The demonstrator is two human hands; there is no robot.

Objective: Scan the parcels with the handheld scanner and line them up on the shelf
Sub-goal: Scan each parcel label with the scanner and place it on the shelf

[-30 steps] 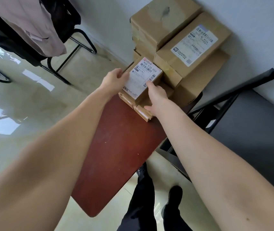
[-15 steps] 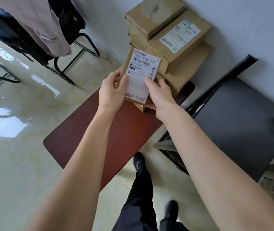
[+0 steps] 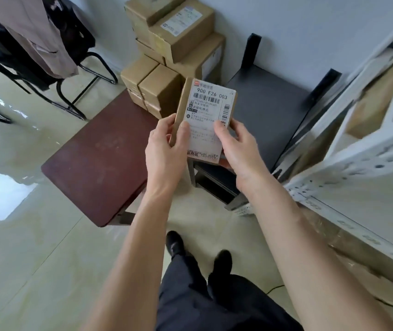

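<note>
Both hands hold a small flat brown cardboard parcel with a white shipping label up in the air, above the gap between the dark red-brown tabletop and a low dark grey shelf board. The left hand curls round its left edge, thumb on the label; the right hand grips the right edge likewise. A stack of brown cardboard boxes stands at the tabletop's far end against the wall. The white metal shelf rack at right is blurred, possibly holding cartons.
</note>
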